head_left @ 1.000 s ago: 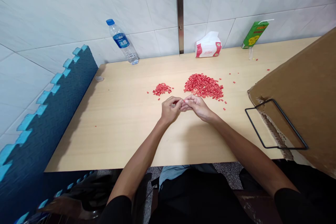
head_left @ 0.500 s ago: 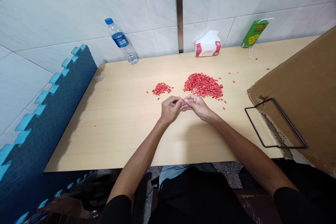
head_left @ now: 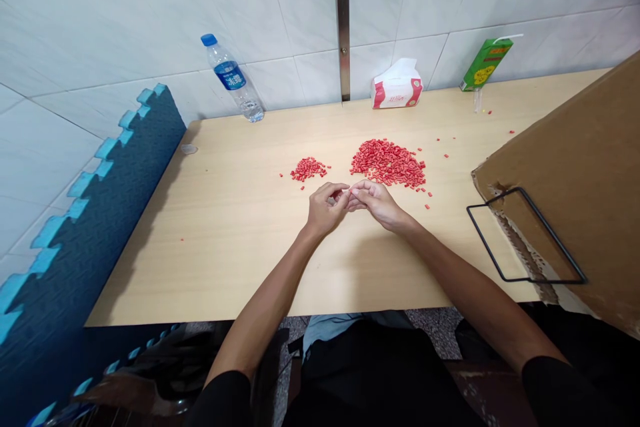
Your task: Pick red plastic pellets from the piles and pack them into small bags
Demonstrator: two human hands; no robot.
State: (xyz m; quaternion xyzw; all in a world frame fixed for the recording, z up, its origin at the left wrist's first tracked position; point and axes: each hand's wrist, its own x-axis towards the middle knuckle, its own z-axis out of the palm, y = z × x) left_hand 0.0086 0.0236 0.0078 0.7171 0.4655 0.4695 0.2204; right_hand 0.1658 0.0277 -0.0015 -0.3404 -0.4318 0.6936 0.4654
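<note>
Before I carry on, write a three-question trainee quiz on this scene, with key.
1. True or false: the left hand and right hand are at opposite ends of the table.
2. Which is larger: the left heap of red pieces or the right heap?
3. Fill in: the tissue pack is between the bottle and the green ____.
Key: 1. False, they are close together. 2. The right heap. 3. Carton.

Head cam, looks fwd + down, fairly near hands (head_left: 324,211), over tbl (head_left: 240,233).
</note>
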